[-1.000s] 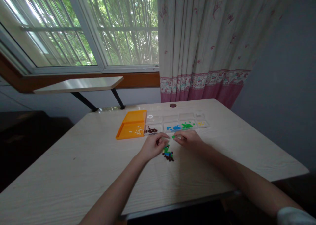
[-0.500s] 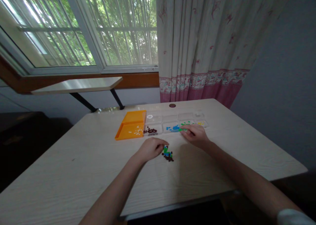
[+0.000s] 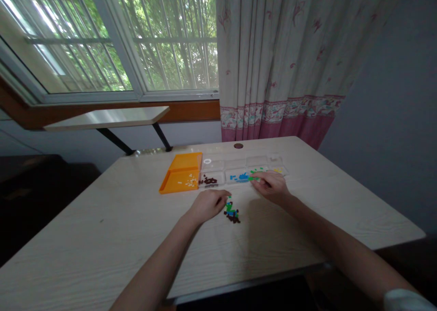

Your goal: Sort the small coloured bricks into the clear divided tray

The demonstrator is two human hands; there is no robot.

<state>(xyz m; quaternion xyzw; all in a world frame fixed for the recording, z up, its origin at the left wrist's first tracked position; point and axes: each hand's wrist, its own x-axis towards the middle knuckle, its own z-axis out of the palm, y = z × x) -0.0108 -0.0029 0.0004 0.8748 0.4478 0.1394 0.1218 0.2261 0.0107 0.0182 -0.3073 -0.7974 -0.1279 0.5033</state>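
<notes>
A small building-block model [image 3: 232,213] of brown, blue and green pieces is on the table in front of me. My left hand [image 3: 210,205] is curled at its left side, thumb and index finger closed at its upper end, where a tiny green piece shows. My right hand [image 3: 272,185] reaches over a clear compartment tray [image 3: 224,182], its fingertips pinched among the green pieces [image 3: 256,170]. What sits between those fingertips is too small to make out. Blue pieces [image 3: 243,177] lie just left of them, and yellow pieces [image 3: 278,170] are partly behind the hand.
An open orange case [image 3: 186,161] with white pieces [image 3: 189,181] lies left of the tray. Brown pieces [image 3: 209,180] fill the tray's left compartment. A raised shelf [image 3: 116,116] stands at the back left, and a round hole [image 3: 238,145] is near the table's far edge.
My left index finger has drawn back slightly, uncovering a green piece at the model's top. My right hand has shifted slightly among the green pieces.
</notes>
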